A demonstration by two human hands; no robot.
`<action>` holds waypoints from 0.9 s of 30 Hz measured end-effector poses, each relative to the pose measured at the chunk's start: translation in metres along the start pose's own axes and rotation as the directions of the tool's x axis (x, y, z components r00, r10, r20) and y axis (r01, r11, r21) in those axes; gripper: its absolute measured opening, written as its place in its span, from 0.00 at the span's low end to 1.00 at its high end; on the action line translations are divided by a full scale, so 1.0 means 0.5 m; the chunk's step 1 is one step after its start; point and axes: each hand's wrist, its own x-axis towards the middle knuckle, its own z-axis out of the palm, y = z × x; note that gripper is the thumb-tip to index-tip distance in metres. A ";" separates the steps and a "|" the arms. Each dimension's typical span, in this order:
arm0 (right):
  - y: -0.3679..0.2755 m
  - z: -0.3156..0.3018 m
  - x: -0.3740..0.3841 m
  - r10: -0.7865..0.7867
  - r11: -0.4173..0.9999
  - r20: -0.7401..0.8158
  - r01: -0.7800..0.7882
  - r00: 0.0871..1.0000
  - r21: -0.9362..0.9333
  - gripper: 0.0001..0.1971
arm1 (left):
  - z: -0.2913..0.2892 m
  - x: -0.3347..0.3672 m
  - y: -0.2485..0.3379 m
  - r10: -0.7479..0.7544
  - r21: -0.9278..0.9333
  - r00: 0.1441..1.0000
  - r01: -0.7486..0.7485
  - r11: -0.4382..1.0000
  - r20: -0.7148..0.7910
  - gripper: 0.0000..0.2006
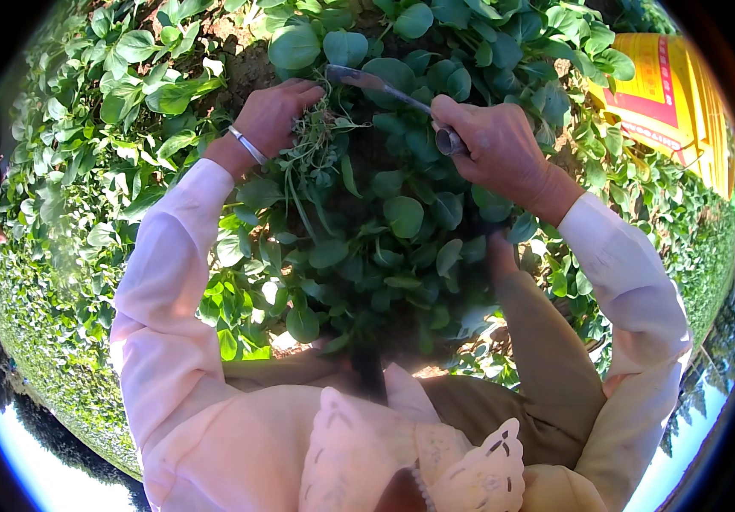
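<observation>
Hand tool (391,90): upper ctr, in R fist; thin metal blade slants up-left, tip just beside L fingertips; round tube-like end shows at underside of fist.
R hand (494,145): fingers wrapped tight round tool, clamped on it; back of hand faces up, above the leaves.
Thin-stemmed greens (320,145): loose bunch, just R of L palm, below blade tip; narrow leaves, a few long stems trailing down over the broader plants.
L hand (272,115): upper L of ctr, fingers bent & pointing twd blade tip, close together; greens right against its palm side, but can't tell if fingers are clamped on them, as the gripping side is hidden.
Bracelet (249,146): pale band, round L wrist.
Broad-leaf plants (403,216): dense green, round leaves, betw & below both hands; ctr in shade, sides sunlit.
Soil (248,70): brown bits showing betw leaves, up past L hand.
Sack (699,128): yellow w/ red panel, upper R, lying on plants, well apart from R hand.
Clothes: pale long sleeves (167,264) on both arms; white cutwork collar (338,452) at bottom; brown trouser leg (551,341) bent, below R hand.
Far rim: trees (702,397) lower R; pale-blue sky (39,465) lower L, both bent by lens.
</observation>
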 end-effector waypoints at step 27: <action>0.006 0.042 -0.017 0.439 0.847 0.108 -0.451 0.892 0.281 0.08 | 0.085 0.084 -0.076 -0.024 -0.583 0.995 -0.040 0.811 -0.101 0.26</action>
